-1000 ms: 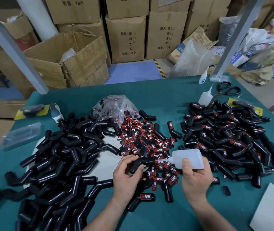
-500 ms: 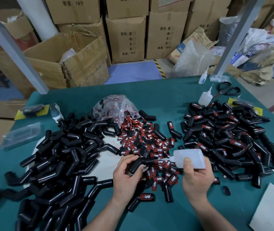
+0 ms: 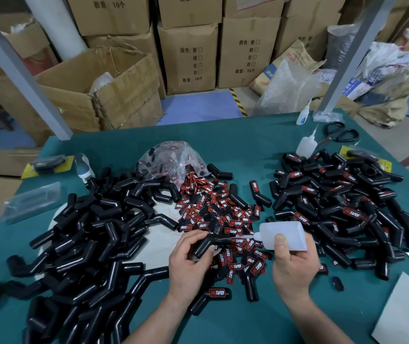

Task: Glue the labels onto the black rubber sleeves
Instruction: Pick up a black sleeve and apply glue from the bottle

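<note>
My left hand (image 3: 188, 261) grips a bent black rubber sleeve (image 3: 204, 245) over the label pile. My right hand (image 3: 294, 266) holds a translucent white glue bottle (image 3: 284, 234) on its side, nozzle pointing left at the sleeve's upper end. Loose red-and-black labels (image 3: 211, 212) lie heaped in the middle of the green table. A large pile of plain black sleeves (image 3: 94, 232) is on the left. Sleeves with labels on them (image 3: 342, 204) are piled on the right.
A clear bag of labels (image 3: 173, 160) sits behind the label heap. Two more glue bottles (image 3: 306, 144) and black scissors (image 3: 339, 134) lie at the back right. White card (image 3: 407, 316) at the near right corner. Cardboard boxes (image 3: 188, 55) stand beyond the table (image 3: 248, 135).
The glue bottle has shifted slightly right and up; my left hand still holds the same sleeve at the nozzle.
</note>
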Action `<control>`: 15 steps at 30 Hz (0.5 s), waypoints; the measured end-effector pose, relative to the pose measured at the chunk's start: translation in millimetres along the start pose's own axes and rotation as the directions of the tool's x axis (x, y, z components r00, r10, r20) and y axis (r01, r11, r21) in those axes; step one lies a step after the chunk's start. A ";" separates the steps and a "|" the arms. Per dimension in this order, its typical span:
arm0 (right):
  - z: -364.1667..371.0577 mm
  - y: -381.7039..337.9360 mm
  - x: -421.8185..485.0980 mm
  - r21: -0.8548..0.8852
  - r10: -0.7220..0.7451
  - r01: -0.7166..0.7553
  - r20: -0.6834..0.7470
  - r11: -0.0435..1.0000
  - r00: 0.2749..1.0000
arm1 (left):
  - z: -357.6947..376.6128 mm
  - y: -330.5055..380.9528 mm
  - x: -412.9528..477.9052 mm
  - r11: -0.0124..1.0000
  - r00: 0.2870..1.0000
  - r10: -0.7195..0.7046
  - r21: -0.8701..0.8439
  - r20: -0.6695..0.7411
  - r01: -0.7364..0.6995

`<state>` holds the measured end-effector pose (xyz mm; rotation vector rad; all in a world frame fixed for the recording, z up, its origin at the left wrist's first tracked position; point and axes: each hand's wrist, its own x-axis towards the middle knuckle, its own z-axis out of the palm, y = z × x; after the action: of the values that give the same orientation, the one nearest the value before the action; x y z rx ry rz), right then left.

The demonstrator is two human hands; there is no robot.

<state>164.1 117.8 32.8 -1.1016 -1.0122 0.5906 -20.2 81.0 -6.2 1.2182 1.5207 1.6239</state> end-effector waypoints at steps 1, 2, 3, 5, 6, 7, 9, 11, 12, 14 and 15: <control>-0.2 0.0 -0.9 -0.006 -0.006 0.006 0.001 1.000 1.000 | 0.1 -0.5 -0.1 1.000 1.000 0.004 0.002 0.003 -0.004; -0.1 -0.5 -1.7 -0.011 -0.007 0.007 0.003 1.000 1.000 | 0.3 -0.9 0.2 1.000 1.000 0.010 0.005 0.005 -0.010; -0.3 -0.4 -2.1 -0.013 -0.001 0.001 0.007 1.000 1.000 | 0.4 -1.2 0.4 1.000 1.000 0.017 0.008 0.007 -0.017; -0.6 -1.1 -1.7 -0.013 0.005 -0.005 0.008 1.000 1.000 | 0.3 -1.1 1.0 0.999 0.999 0.030 0.018 0.015 -0.031; -0.8 -1.4 -1.0 -0.013 0.005 -0.005 0.004 1.000 1.000 | 0.1 -1.1 0.9 0.999 0.999 0.037 0.018 0.019 -0.038; -0.9 -1.0 -0.7 -0.014 0.004 -0.004 0.001 1.000 1.000 | -0.3 -1.3 0.5 0.999 0.999 0.044 0.015 0.023 -0.044; -0.8 -0.6 -1.1 -0.017 0.005 -0.005 0.006 1.000 1.000 | -0.6 -1.8 0.1 0.999 0.998 0.050 0.014 0.027 -0.051; 0.0 -1.8 -2.1 -0.026 -0.002 0.002 0.016 1.000 1.000 | -0.5 -2.0 -0.4 0.998 0.998 0.054 0.011 0.024 -0.054; 0.3 -2.2 -2.3 -0.027 -0.007 0.007 0.018 1.000 1.000 | -0.4 -2.3 -0.5 0.998 0.998 0.054 0.010 0.023 -0.054; 0.4 -2.0 -2.2 -0.023 -0.011 0.011 0.023 1.000 1.000 | -0.4 -2.7 -0.5 0.998 0.998 0.053 0.011 0.024 -0.054; 0.3 -1.6 -2.2 -0.021 -0.014 0.014 0.024 1.000 1.000 | -0.4 -3.0 -0.6 0.998 0.998 0.056 0.010 0.026 -0.056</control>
<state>162.7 115.5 33.5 -1.1073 -1.0477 0.5839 -20.8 80.7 -9.2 1.2933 1.4942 1.6312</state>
